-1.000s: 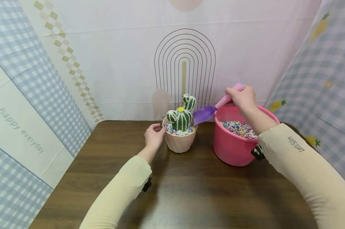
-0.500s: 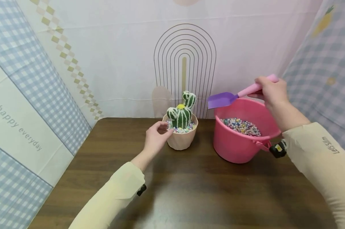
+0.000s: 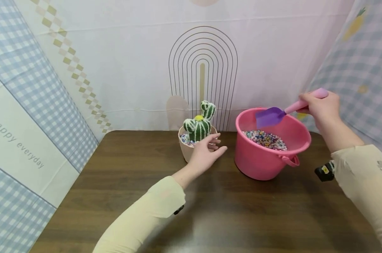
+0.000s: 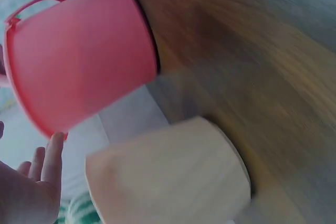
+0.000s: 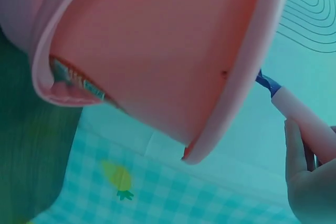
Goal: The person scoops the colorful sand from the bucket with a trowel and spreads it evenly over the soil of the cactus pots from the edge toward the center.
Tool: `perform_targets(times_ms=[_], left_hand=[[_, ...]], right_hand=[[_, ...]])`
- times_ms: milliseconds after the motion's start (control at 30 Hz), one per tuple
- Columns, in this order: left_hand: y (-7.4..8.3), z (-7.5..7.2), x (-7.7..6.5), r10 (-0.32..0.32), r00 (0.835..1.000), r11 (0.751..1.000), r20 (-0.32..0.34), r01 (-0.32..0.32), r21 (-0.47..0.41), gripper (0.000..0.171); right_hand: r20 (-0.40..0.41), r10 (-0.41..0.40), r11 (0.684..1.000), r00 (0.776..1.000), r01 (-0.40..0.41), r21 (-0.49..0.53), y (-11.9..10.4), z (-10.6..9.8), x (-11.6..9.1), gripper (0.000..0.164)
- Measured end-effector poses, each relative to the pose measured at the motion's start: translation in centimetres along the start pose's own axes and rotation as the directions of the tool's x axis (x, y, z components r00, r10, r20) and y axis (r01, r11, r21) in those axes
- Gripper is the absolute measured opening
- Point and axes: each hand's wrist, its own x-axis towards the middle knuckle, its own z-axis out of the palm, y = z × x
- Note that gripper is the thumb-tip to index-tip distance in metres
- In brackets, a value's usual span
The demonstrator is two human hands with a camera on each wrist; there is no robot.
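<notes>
While the right hand (image 3: 325,110) grips the pink handle of the purple shovel (image 3: 273,116), we see the blade pointing inward over the mouth of the bucket (image 3: 257,161). Holding the handle well back from the blade, we judge, keeps the hand off to the side of the rim and lets the blade alone reach over the coloured pebbles (image 3: 267,140). None show on the blade, and we cannot tell whether its tip lies below the rim. The bucket stands upright on the wooden table (image 3: 235,211), on the shovel hand's side, which likely spares that arm from crossing over. Its carrying loop (image 3: 290,161) hangs at the front right, so it does not bar the mouth. Left of the bucket, near but apart, stands the flowerpot (image 3: 185,149), with the toy cactus (image 3: 198,130) upright in it and more pebbles round its base; we suppose they help prop it. The left hand (image 3: 207,153) holds nothing: its fingers are loosely spread in front of the pot, pointing towards the bucket. From there it could steady the pot, we think, but whether it touches the side we cannot tell
</notes>
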Motion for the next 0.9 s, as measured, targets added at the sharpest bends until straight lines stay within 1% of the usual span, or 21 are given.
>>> perform_targets(times_ms=[33, 67, 100, 133, 167, 233, 267, 333, 367, 433, 533, 600, 667, 733, 800, 867, 900], left_hand=[[0.1, 0.6, 0.3, -0.020, 1.000, 1.000, 0.004, 0.019, 0.005, 0.050], [0.2, 1.2, 0.5, -0.042, 0.999, 0.999, 0.005, 0.042, 0.010, 0.051], [0.3, 1.8, 0.8, -0.065, 0.998, 0.998, 0.008, 0.065, 0.015, 0.052], [0.4, 2.3, 1.0, -0.083, 0.997, 0.996, 0.005, 0.082, 0.020, 0.053], [0.5, 2.8, 1.3, -0.104, 0.995, 0.994, 0.001, 0.104, 0.025, 0.055], [0.7, 3.7, 1.8, -0.137, 0.991, 0.990, -0.009, 0.137, 0.018, 0.058], [0.7, 4.1, 2.0, -0.150, 0.989, 0.989, -0.013, 0.150, 0.012, 0.060], [0.8, 4.8, 2.5, -0.163, 0.986, 0.987, -0.026, 0.163, -0.004, 0.062], [0.8, 5.1, 2.8, -0.170, 0.985, 0.985, -0.032, 0.169, -0.019, 0.063], [0.9, 5.5, 3.2, -0.164, 0.986, 0.986, -0.041, 0.161, -0.049, 0.062], [1.2, 5.8, 3.9, -0.142, 0.988, 0.986, -0.061, 0.136, -0.092, 0.057], [1.5, 5.9, 4.4, -0.129, 0.989, 0.986, -0.073, 0.120, -0.120, 0.054], [1.8, 6.0, 4.8, -0.120, 0.989, 0.984, -0.088, 0.107, -0.142, 0.053], [2.0, 6.1, 5.1, -0.122, 0.988, 0.981, -0.097, 0.105, -0.164, 0.052], [2.2, 6.2, 5.4, -0.133, 0.986, 0.976, -0.101, 0.112, -0.187, 0.052], [2.4, 6.4, 5.5, -0.152, 0.983, 0.967, -0.098, 0.127, -0.223, 0.052], [2.3, 6.3, 5.6, -0.165, 0.981, 0.961, -0.100, 0.137, -0.239, 0.052]], right_hand=[[-0.007, -0.033, 0.995, 0.999, 0.033, -0.089, 0.2, -0.1, 0.0, 0.037], [-0.013, -0.075, 0.981, 0.997, 0.072, -0.181, 0.4, -0.1, 0.1, 0.038], [-0.022, -0.117, 0.954, 0.993, 0.106, -0.282, 0.5, -0.1, 0.1, 0.036], [-0.028, -0.165, 0.911, 0.986, 0.141, -0.388, 0.7, -0.1, 0.2, 0.032], [-0.025, -0.216, 0.859, 0.976, 0.178, -0.480, 0.9, 0.0, 0.2, 0.027], [0.008, -0.309, 0.746, 0.951, 0.247, -0.618, 1.3, 0.1, 0.2, 0.021], [0.043, -0.337, 0.701, 0.940, 0.282, -0.656, 1.5, 0.2, 0.2, 0.022], [0.134, -0.355, 0.624, 0.925, 0.341, -0.703, 1.7, 0.3, 0.2, 0.028], [0.181, -0.343, 0.597, 0.922, 0.363, -0.715, 1.8, 0.4, 0.2, 0.027], [0.258, -0.305, 0.556, 0.917, 0.391, -0.733, 1.7, 0.4, 0.3, 0.027], [0.328, -0.238, 0.508, 0.914, 0.405, -0.760, 1.4, 0.5, 0.5, 0.029], [0.349, -0.214, 0.491, 0.912, 0.409, -0.769, 1.1, 0.6, 0.6, 0.028], [0.369, -0.187, 0.482, 0.911, 0.412, -0.773, 1.1, 0.8, 0.8, 0.029], [0.396, -0.160, 0.484, 0.904, 0.421, -0.767, 1.3, 0.9, 0.9, 0.030], [0.412, -0.138, 0.497, 0.901, 0.423, -0.758, 1.6, 0.9, 0.9, 0.030], [0.425, -0.122, 0.519, 0.897, 0.423, -0.743, 2.1, 0.8, 0.9, 0.029], [0.431, -0.116, 0.542, 0.895, 0.421, -0.727, 2.4, 0.9, 1.0, 0.028]])
